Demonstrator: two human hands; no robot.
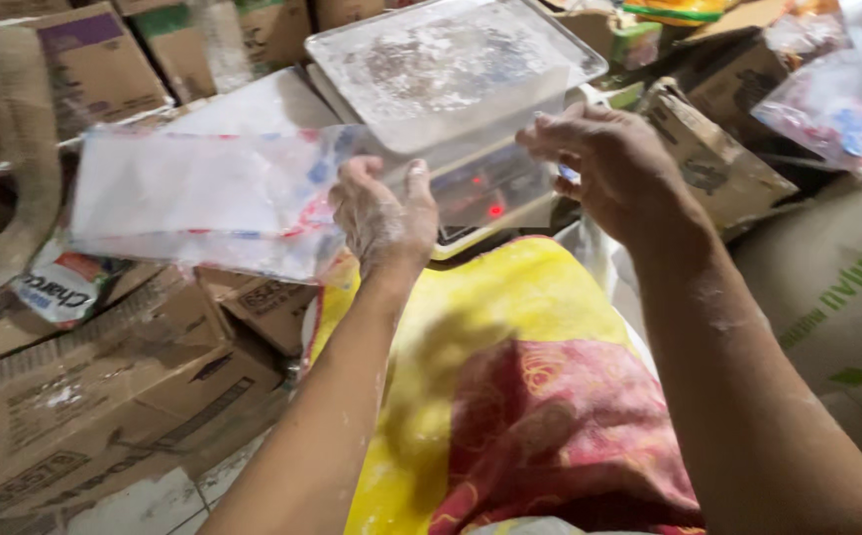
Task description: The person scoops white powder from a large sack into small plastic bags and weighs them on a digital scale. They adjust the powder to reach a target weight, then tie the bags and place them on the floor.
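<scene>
Clear plastic bag pinched in left hand fingers (floury); right hand seemingly open, apart.

Both forearms are bare and dusted with white powder, as are the left hand and right hand. A yellow and red patterned cloth covers the lap.
</scene>
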